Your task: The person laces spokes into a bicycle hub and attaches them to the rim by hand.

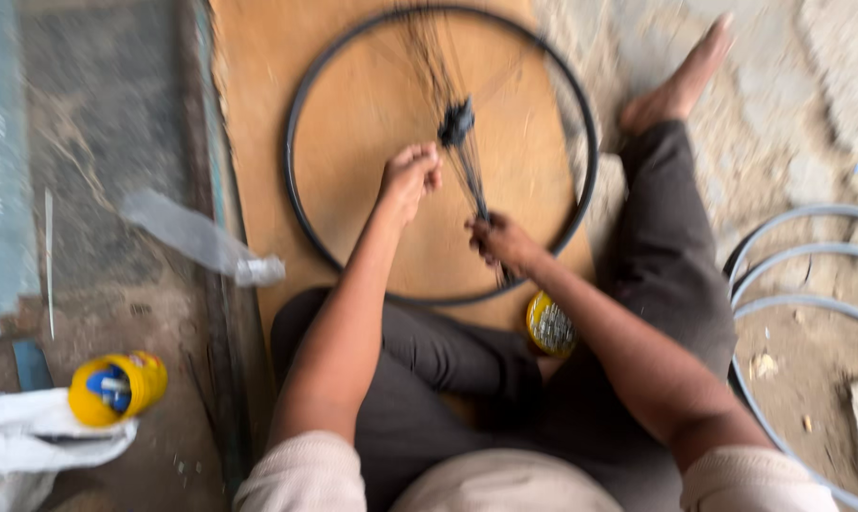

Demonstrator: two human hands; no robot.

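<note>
While the person sits on the ground, a black wheel rim lies flat on a brown board in front. Left hand is curled shut near the hub. Right hand pinches a bunch of thin spokes. A yellow tin sits by the knee.

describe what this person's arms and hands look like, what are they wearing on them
Both arms are bare from above the elbow down, with short, pale beige sleeves ending at the upper arms. The left hand and right hand are bare: no gloves. No rings, watch or bands can be made out, though the picture is blurred.
</note>
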